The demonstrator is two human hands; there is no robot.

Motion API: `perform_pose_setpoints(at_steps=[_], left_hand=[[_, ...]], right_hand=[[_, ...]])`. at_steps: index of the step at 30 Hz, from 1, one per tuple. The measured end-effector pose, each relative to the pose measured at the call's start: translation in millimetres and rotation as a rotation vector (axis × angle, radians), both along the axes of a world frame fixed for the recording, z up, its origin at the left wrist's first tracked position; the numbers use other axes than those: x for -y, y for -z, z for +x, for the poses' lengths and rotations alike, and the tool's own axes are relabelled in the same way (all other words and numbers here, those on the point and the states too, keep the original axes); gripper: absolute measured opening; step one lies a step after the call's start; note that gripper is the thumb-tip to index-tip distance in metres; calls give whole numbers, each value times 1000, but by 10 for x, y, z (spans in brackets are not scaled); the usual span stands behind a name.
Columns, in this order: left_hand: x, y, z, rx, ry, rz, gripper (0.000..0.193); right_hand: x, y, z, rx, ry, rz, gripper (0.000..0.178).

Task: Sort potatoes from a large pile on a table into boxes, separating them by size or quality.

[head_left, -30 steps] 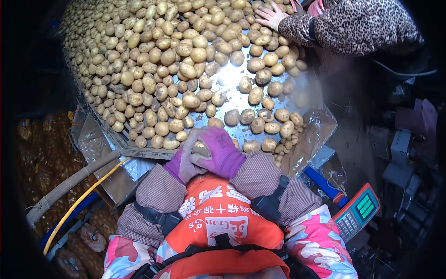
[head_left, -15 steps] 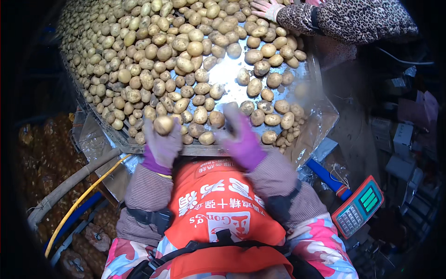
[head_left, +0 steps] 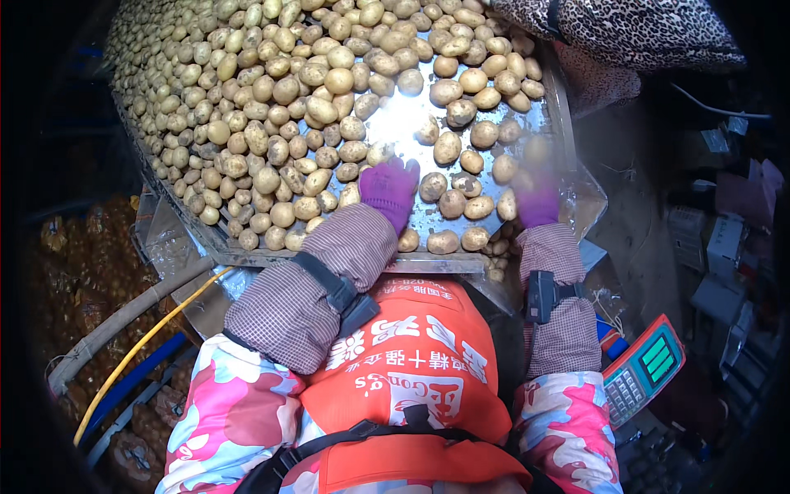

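Many potatoes [head_left: 321, 107], pale yellow and smeared with dirt, lie over a metal-topped sorting table [head_left: 415, 140]. My left hand [head_left: 390, 191], in a purple glove, reaches in among them near the middle, fingers bent and thumb apart. I see no potato in it. A potato [head_left: 433, 186] lies just to its right. At the table's right side my right hand [head_left: 536, 193], also gloved, is smeared by motion among potatoes, so its fingers and anything in them do not show clearly.
A co-worker's leopard-print sleeve [head_left: 634, 31] crosses the far right corner. A scale panel with a green display [head_left: 643, 370] stands at my right. On the left are a yellow hose [head_left: 136, 366], a grey pole [head_left: 123, 321] and filled net sacks [head_left: 70, 288].
My left hand has moved right and farther onto the table, and the potato earlier at it is gone from it. My right hand has swung right. The co-worker's hand has left view.
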State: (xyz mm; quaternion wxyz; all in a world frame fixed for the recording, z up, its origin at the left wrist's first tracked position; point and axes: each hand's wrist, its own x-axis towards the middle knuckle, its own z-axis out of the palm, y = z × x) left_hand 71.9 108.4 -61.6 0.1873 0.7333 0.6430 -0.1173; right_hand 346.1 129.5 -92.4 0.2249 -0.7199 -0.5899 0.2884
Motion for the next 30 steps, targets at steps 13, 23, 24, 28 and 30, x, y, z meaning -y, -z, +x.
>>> perform_pose_setpoints(at_steps=[13, 23, 24, 28, 30], left_hand=[[992, -348, -510, 2171, -1274, -953, 48], [1331, -233, -573, 2144, -964, -893, 40], [1266, -254, -573, 2431, -921, -1064, 44], [1283, -412, -461, 1912, -838, -258, 51], [1397, -338, -670, 1979, -799, -427, 59]], right_hand=[[589, -269, -1261, 567, -455, -121, 55], [640, -760, -1699, -371, -327, 103, 42], [751, -822, -1784, -294, -466, 117, 48], [729, -926, -1861, -334, -931, 133, 51], [485, -1222, -1825, -785, -885, -476, 48]])
